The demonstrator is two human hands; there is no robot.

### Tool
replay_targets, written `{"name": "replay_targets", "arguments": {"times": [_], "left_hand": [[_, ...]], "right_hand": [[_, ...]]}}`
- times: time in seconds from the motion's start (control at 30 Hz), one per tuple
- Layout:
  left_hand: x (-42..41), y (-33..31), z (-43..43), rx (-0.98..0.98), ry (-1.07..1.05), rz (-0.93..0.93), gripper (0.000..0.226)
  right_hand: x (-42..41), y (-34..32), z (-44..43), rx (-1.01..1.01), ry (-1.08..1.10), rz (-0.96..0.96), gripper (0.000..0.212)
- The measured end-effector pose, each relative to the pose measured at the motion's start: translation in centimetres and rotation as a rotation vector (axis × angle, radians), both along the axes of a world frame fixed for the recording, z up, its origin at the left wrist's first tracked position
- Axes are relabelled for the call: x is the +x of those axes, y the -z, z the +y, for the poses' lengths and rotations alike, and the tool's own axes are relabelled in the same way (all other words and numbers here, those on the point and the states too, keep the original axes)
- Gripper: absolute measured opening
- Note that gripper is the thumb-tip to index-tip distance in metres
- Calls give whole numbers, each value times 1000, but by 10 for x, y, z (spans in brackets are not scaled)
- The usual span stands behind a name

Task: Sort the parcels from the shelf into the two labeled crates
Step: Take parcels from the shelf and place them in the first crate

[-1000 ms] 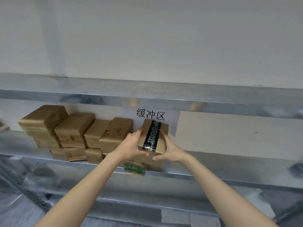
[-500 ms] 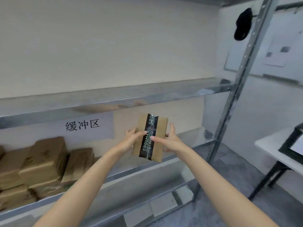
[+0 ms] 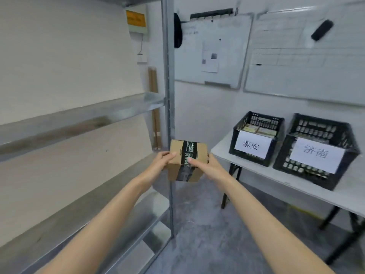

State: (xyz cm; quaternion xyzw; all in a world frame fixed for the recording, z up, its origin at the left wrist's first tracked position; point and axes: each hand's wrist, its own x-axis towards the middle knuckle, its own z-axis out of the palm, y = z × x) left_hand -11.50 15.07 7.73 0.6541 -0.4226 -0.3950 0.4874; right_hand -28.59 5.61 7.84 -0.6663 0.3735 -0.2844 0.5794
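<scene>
A small brown cardboard parcel (image 3: 194, 155) with a black printed tape band hangs in the air at the centre of the view. My left hand (image 3: 161, 161) grips its left side, thumb on top. My right hand (image 3: 207, 165) grips its right side, with the thumb lying across the tape. Two black plastic crates stand on a white table (image 3: 296, 184) to the right. The left crate (image 3: 256, 137) carries a white label reading 泰安 and holds several parcels. A second label, 济南, hangs on the right crate (image 3: 316, 155).
The metal shelf (image 3: 79, 115) fills the left side, its upright post (image 3: 168, 76) just behind the parcel. Whiteboards (image 3: 213, 50) hang on the wall above the table. Grey floor (image 3: 207, 224) lies between the shelf and the table's black legs.
The view has swung right from the shelf's stacked parcels toward the crate table. Both hands carried the parcel off the shelf and tilted it so that a long side faces up.
</scene>
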Motion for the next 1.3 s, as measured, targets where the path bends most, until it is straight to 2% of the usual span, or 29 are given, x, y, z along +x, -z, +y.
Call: {"name": "replay_targets", "arguments": {"times": [0.1, 0.13, 0.2, 0.33, 0.43, 0.6, 0.83, 1.0, 1.3], "left_hand": [[-48, 2, -59, 22, 41, 12, 90], [-64, 2, -77, 21, 58, 15, 92], [-96, 3, -111, 12, 112, 27, 93], [-152, 9, -174, -17, 177, 86, 80], [-192, 14, -210, -9, 249, 90, 80], [-249, 20, -262, -16, 327, 8, 86], [-301, 29, -331, -63, 399, -64, 118], [-330, 31, -388, -122, 439, -54, 110], [-353, 25, -520, -250, 525, -45, 85]], "right_hand": [[-57, 2, -44, -7, 145, 34, 66], [-76, 2, -59, -11, 178, 46, 69], [-114, 4, -88, -40, 243, 79, 64], [-181, 8, -141, -157, 354, 148, 50], [-224, 11, -168, -217, 411, 184, 48], [-281, 16, -199, -251, 474, 186, 58], [-330, 21, -244, -293, 548, 188, 84], [-353, 22, -291, -328, 593, 238, 97], [-364, 17, -412, -447, 677, 335, 105]]}}
